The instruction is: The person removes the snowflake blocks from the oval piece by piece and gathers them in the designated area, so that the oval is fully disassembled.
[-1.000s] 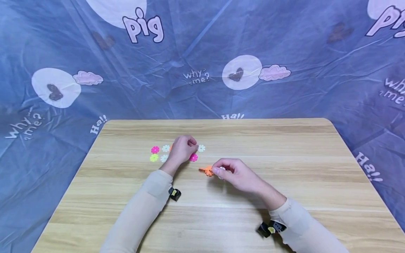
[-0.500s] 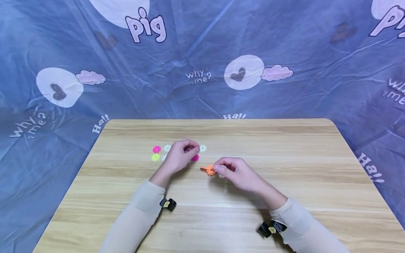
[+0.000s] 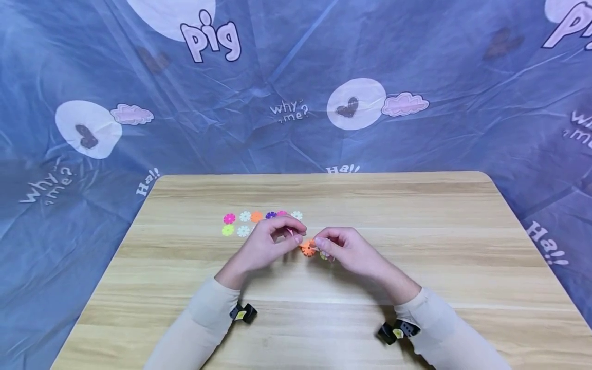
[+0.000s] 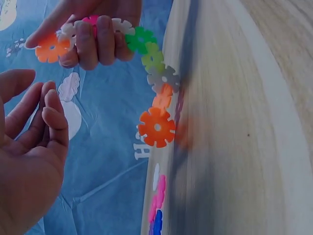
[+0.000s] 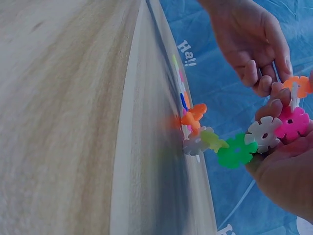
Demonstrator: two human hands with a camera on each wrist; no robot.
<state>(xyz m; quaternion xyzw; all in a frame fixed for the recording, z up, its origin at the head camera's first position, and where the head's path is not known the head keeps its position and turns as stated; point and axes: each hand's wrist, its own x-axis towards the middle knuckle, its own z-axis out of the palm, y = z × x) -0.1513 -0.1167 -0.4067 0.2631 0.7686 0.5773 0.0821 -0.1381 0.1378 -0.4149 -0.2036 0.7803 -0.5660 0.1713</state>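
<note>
My right hand [image 3: 358, 256] pinches a linked chain of notched plastic snowflake discs above the table. In the left wrist view the chain runs from an orange disc [image 4: 52, 47] by the fingertips past a green disc [image 4: 141, 40] and a grey disc [image 4: 163, 79] to a lower orange disc [image 4: 156, 127]. A pink disc [image 5: 292, 122] shows in the right hand in the right wrist view. My left hand [image 3: 270, 241] is close beside the chain, fingers loosely bent. Nothing shows between its thumb and fingers in the left wrist view.
Loose discs lie in two rows on the wooden table [image 3: 416, 216] behind the left hand, among them a pink disc [image 3: 229, 219], a yellow disc [image 3: 227, 230] and a blue disc [image 3: 271, 215]. The left hand hides part of the front row. A blue printed curtain [image 3: 259, 139] hangs behind.
My left hand has come away from the rows of loose discs, toward me and rightward, up to the chain. The right hand stays nearly in place with the chain.
</note>
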